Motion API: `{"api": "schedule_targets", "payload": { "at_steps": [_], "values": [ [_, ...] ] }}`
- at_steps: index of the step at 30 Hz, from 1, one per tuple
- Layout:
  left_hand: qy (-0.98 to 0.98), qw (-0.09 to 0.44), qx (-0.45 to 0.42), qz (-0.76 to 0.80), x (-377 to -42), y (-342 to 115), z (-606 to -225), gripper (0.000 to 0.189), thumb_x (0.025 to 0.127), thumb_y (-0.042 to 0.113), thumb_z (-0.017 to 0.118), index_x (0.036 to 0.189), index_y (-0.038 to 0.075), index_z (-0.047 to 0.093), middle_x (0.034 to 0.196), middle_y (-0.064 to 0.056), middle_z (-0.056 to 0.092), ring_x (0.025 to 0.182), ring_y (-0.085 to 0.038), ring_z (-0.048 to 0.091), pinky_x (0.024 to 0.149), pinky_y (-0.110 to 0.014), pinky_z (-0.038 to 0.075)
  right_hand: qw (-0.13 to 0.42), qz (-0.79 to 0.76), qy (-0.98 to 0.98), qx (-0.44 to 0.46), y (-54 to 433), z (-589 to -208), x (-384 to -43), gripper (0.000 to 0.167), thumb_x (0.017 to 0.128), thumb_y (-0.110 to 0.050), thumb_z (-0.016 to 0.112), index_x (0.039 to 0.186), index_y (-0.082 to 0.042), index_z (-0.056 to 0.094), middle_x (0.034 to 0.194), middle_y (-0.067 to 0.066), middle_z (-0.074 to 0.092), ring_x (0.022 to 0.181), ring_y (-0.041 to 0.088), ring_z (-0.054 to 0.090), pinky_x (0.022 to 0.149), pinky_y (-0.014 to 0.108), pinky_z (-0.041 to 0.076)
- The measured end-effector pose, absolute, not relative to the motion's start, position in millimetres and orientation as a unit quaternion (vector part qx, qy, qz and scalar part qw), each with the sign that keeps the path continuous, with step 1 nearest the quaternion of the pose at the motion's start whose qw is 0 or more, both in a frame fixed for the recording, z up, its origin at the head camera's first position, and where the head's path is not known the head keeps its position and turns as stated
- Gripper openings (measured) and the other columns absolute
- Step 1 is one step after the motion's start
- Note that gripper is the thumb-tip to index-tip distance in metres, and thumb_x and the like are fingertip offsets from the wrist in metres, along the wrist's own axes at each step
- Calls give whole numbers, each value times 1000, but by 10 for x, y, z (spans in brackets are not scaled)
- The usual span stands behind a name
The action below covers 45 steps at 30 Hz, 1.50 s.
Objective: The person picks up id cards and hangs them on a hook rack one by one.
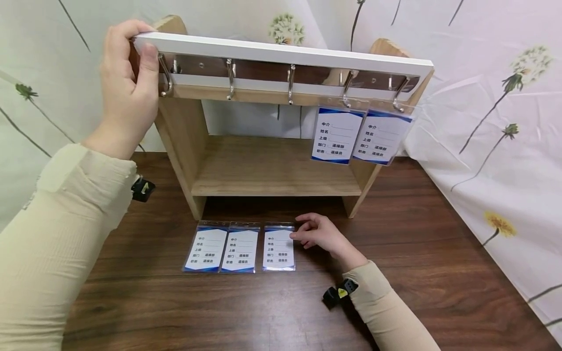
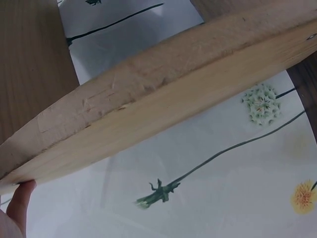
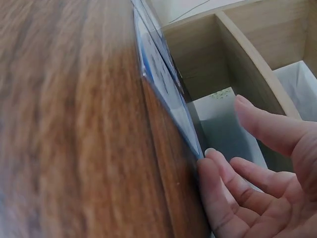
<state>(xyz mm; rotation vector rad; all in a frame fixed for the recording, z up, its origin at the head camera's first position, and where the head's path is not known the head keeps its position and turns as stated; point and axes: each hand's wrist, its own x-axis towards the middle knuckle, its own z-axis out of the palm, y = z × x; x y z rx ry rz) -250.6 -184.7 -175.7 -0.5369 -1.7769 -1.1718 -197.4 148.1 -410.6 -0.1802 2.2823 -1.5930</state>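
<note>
My left hand (image 1: 131, 87) grips the left end of a wooden hook rack (image 1: 281, 48), thumb on the front of its white rail and fingers behind. In the left wrist view, a fingertip (image 2: 22, 198) touches the rack's wooden side panel (image 2: 148, 94). My right hand (image 1: 322, 236) is at the right edge of a badge holder (image 1: 278, 248) lying on the table. The right wrist view shows its fingertips by the edge of the badge (image 3: 166, 84), thumb held apart. Two more badge holders, a middle one (image 1: 240, 248) and a left one (image 1: 206, 247), lie alongside.
Two badge holders, one left (image 1: 337, 136) and one right (image 1: 382, 136), hang from the rack's rightmost hooks. The other metal hooks (image 1: 230, 78) carry nothing. A wooden shelf (image 1: 272, 165) spans the rack above the dark table (image 1: 272, 312). Flower-print cloth (image 1: 483, 122) stands behind.
</note>
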Motion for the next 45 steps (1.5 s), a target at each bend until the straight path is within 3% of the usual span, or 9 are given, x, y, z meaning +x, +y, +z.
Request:
{"api": "schedule_targets", "payload": {
  "at_steps": [7,14,22,37,45],
  "values": [
    [-722,457,-215,-473,-2505,-1858,-1759,23,102,9,45,121,9,58,106,19,44,99,1,45,88,-17,33,180,-533,822,-92,1487,-4121,-2005,61,80,-12,81,134,1,55,93,10,64,72,15,59,63,30,55],
    [-724,462,-214,-465,-2511,-1849,-1764,25,102,9,45,121,-2,57,105,21,44,99,2,45,89,-17,33,195,-487,843,-120,1479,-4117,-2025,71,77,-12,84,139,0,52,93,9,57,68,14,54,59,29,52],
    [-720,455,-212,-479,-2497,-1846,-1761,23,102,9,45,121,6,58,107,19,46,95,1,46,84,-16,33,207,-440,861,-148,1470,-4086,-2070,77,75,-15,86,141,-1,50,89,7,52,61,14,54,55,30,53],
    [-727,460,-214,-462,-2514,-1840,-1768,24,102,9,44,121,1,57,106,21,44,95,4,44,84,-15,32,213,-360,897,-144,1397,-4050,-2063,94,69,-29,91,148,-9,44,93,8,53,55,15,54,53,30,51],
    [-724,460,-212,-468,-2517,-1842,-1768,24,102,9,44,121,8,58,104,20,43,95,4,42,84,-15,30,202,-322,912,-153,1352,-3998,-2039,95,66,-27,93,146,-7,45,93,8,53,55,16,54,52,29,50]
  ]
}}
